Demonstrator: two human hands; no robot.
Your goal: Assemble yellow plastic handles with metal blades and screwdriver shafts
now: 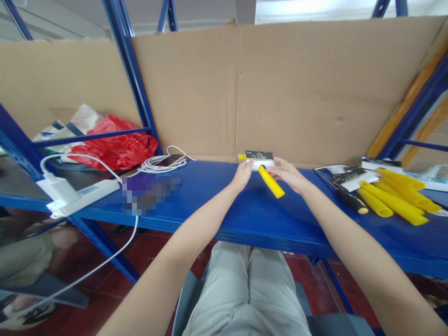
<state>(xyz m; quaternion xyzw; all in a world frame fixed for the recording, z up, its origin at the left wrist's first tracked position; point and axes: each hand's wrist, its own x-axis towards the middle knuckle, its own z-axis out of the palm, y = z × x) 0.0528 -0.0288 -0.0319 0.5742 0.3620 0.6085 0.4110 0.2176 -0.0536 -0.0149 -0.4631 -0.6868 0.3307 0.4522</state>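
Note:
Both my hands reach to the back of the blue shelf (217,205). My left hand (242,175) pinches the left end of a small packet with a black label (259,155), white below the label. My right hand (287,173) is closed round a yellow foam tube (271,182) that slants toward me, and its fingers also touch the packet. A short yellow end (241,157) sticks out at the packet's left edge.
Several yellow foam tubes (399,198) and black-labelled packets (353,179) lie at the right. A white power strip (75,196), coiled white cable with a phone (164,162) and a red plastic bag (112,147) sit at the left. Cardboard (280,88) backs the shelf.

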